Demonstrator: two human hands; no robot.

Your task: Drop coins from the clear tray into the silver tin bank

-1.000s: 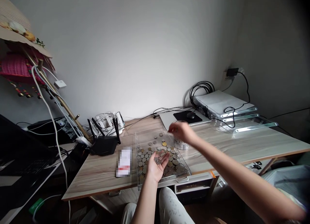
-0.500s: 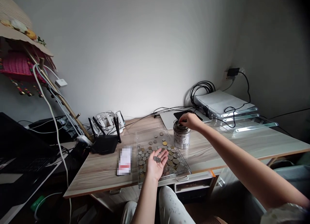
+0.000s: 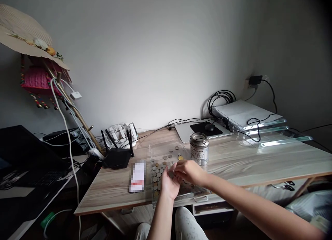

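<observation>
I've brought the curled right hand [image 3: 190,171] from the tin [image 3: 199,150] to the loosely cupped left hand [image 3: 170,185], apparently picking again; what's held, I can't tell.

Pale trousers [image 3: 188,223], faintly grey-flecked, worn at six o'clock; left hand [image 3: 170,186], right hand [image 3: 191,171] and both forearms [image 3: 240,198] seen bare.

R hand [image 3: 188,171] hides pt of L hand [image 3: 170,188] & some coins [image 3: 158,175]; laptop [image 3: 28,151] cut @ L edge.
</observation>
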